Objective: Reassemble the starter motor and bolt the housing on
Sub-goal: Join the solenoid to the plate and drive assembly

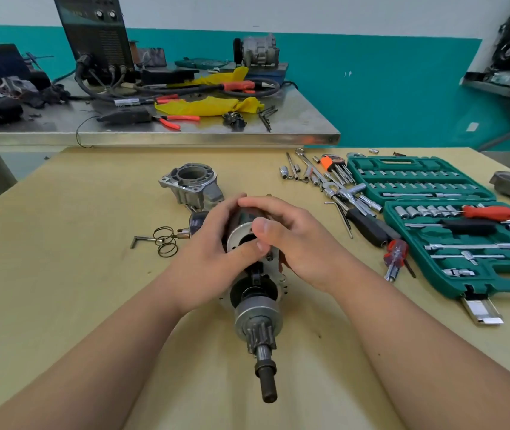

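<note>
Gripping the dark cylindrical steel starter motor [258,315] from both sides, in the middle of the pale wooden table [92,212], toothed pinion and shaft pointing to the near edge. Wrapping the left hand [210,259] round the left flank of the motor body, fingers curled over the far top, thumb pressed onto the silver ring plate [235,238] at its face. Closing the right hand [300,243] over the right flank, fingertips meeting the left ones on top, thumb bent down against the same ring. Leaving the grey cast-aluminium nose housing [193,186] unheld, just beyond the hands to the far left. Keeping clear of the wire coil spring [165,242] at left and the green plastic socket-set case [380,162] at right.
</note>
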A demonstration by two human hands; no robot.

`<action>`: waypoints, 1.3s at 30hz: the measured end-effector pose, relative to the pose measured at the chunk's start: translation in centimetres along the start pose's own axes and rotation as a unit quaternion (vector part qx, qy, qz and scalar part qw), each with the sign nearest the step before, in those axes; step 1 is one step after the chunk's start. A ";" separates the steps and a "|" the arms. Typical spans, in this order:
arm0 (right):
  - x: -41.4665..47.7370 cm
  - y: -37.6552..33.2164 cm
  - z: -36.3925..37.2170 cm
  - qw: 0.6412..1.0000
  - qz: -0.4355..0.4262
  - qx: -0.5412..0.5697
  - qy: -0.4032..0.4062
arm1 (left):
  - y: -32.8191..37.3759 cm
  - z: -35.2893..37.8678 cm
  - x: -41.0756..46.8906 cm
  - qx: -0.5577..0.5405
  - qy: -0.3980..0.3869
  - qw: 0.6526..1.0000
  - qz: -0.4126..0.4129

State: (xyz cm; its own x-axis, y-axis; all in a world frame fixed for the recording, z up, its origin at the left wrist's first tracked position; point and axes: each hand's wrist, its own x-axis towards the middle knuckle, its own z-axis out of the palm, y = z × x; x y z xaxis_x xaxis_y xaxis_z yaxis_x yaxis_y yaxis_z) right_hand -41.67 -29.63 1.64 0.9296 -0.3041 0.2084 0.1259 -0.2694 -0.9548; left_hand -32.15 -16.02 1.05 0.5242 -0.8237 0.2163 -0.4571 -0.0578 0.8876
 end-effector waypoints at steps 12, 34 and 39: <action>-0.4 -1.4 1.1 0.994 -0.013 -0.109 -0.018 | -1.2 0.9 -1.1 -0.069 0.096 0.991 0.057; -3.5 -2.9 2.3 0.893 -0.022 -0.425 0.147 | -1.9 1.4 -1.0 -0.045 0.153 0.987 0.027; -3.5 -2.8 2.5 0.887 -0.035 -0.436 0.144 | -2.0 1.6 -0.8 -0.052 0.160 0.985 0.040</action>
State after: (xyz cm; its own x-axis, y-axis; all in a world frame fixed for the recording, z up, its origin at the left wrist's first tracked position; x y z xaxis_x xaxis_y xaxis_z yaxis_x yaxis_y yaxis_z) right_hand -44.41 -25.54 3.06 0.7867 -0.4460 0.4268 -0.2535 -0.8638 -0.4355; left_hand -32.83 -16.11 -1.56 0.6967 -0.6021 0.3899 -0.4391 0.0720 0.8956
